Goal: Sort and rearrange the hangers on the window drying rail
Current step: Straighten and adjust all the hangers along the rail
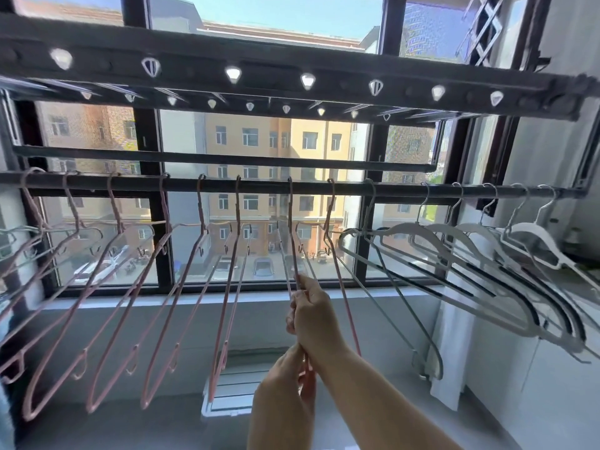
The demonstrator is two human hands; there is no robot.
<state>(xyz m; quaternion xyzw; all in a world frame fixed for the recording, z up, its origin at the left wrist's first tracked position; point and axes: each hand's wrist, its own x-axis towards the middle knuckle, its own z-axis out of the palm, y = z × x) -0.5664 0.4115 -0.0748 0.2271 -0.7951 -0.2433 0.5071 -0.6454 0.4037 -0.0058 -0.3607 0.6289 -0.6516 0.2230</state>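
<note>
Left hand (285, 381), right hand (310, 316) round hanger (293, 254)

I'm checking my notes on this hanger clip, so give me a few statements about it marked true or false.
1. The left hand and the right hand both grip one pink hanger. True.
2. That hanger's hook is lifted off the rail. False: it sits over the rail.
3. The other pink hangers hang right of the grey-white hangers. False: they hang to the left.
4. No hanger carries clothing. True.
</note>
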